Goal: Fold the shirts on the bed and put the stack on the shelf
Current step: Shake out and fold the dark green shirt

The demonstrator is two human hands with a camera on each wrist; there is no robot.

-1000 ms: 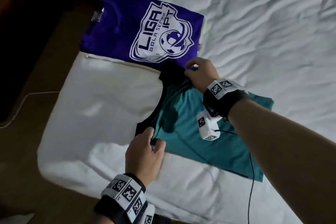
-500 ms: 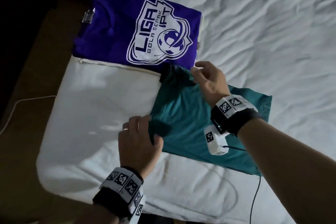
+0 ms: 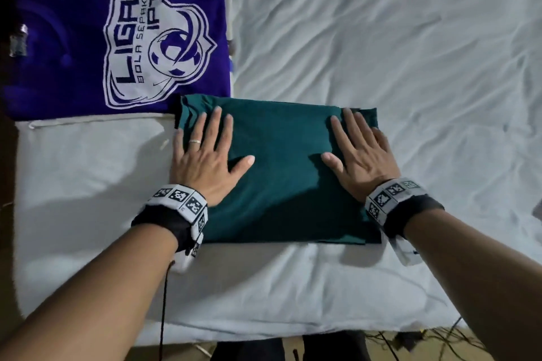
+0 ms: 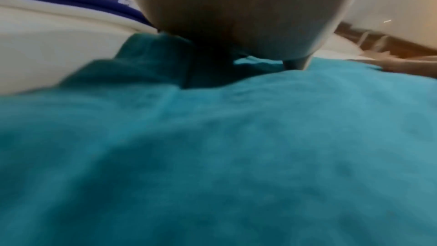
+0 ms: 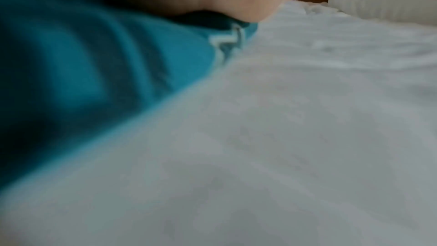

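A: How do the fingers lie just now?

B: Straight and spread, clamped on nothing. The left hand (image 3: pixel 205 155) lies flat over the left edge of the teal shirt (image 3: pixel 281 179), with its outer fingers (image 3: pixel 179 141) reaching onto the white sheet. The right hand (image 3: pixel 362 152) lies flat over the right edge, fingertips near the far corner. Both palms rest on the cloth; neither pinches it.

A: And the shirt itself?

B: Folded into a rectangle on the bed (image 3: pixel 381 38), near the front edge. Its far left corner just touches the folded purple shirt (image 3: pixel 73 47) with the white crest, or overlaps it a little; I cannot tell which. In the left wrist view some layers bunch up at that corner.

A: So what makes this step go well?

B: My judgement: sweep both palms outward from the middle with even pressure, so trapped air and creases leave through the edges. Tidy that bunched far left corner before lifting. Then slide flat fingers underneath, not pinching one layer, so the fold holds when it goes onto the purple one

A: And the shelf?

B: Not in view
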